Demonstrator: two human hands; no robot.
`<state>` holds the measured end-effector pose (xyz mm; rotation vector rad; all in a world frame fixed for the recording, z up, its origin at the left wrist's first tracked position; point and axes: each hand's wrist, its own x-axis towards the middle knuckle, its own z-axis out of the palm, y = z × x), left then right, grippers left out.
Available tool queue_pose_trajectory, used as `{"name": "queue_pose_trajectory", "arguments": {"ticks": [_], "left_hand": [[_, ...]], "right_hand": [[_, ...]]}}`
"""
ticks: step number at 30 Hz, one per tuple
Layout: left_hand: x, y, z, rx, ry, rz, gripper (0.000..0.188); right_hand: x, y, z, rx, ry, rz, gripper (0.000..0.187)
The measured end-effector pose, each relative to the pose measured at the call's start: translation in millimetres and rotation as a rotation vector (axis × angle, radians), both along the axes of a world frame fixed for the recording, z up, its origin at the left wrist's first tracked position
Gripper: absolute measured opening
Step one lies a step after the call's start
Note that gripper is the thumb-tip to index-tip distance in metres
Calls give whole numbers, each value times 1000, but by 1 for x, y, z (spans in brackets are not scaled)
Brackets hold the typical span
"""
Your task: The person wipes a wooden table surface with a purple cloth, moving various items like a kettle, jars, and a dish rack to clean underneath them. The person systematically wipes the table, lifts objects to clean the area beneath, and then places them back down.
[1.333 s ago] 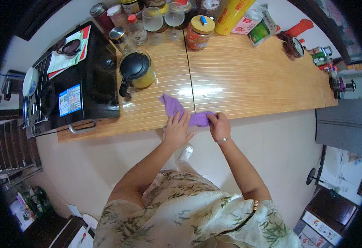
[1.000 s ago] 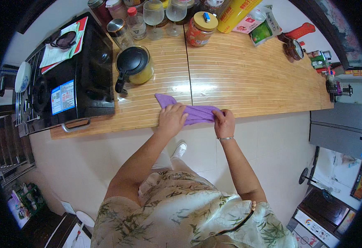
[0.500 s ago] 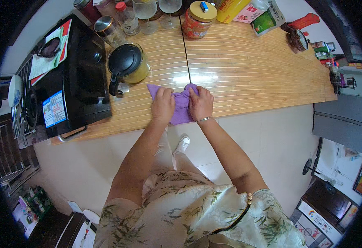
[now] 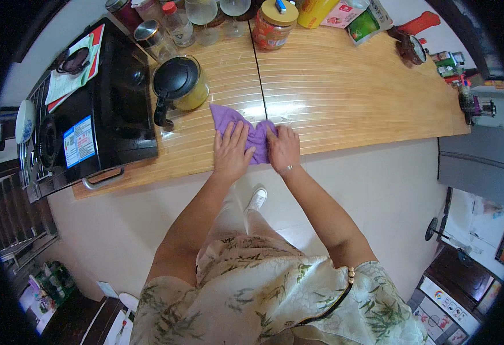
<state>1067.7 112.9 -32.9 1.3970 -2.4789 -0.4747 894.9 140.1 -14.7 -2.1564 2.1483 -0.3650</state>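
Note:
A crumpled purple cloth lies on the wooden tabletop close to its front edge. My left hand rests flat on the left part of the cloth, fingers stretched out. Gripping the cloth's right side is my right hand, with its fingers curled round a bunched fold. Just beyond my left hand, to the left, stands a glass pitcher with a black lid and yellowish liquid inside.
A black oven-like appliance takes up the table's left end, papers and sunglasses on top. Along the back stand a lidded jar, stemmed glasses, bottles and packets. A dark round pot-like object sits far right. Pale floor lies below the edge.
My left hand has gone from clutching the cloth to lying flat with fingers extended on it. The cloth's left corner is spread farther out, and its lower edge has drawn up.

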Motion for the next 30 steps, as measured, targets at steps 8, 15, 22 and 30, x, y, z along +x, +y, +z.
{"name": "queue_pose_trajectory", "arguments": {"ticks": [8, 15, 22, 30], "left_hand": [[19, 11, 0, -11, 19, -116, 65], [20, 5, -11, -34, 73, -88, 56], [8, 0, -5, -60, 134, -121, 57], [13, 6, -5, -58, 161, -102, 59]], "right_hand": [[-4, 19, -9, -42, 6, 77, 37], [-12, 29, -10, 22, 4, 51, 37], [-14, -7, -1, 5, 114, 54, 36], [-19, 49, -7, 101, 53, 157, 34]]}}
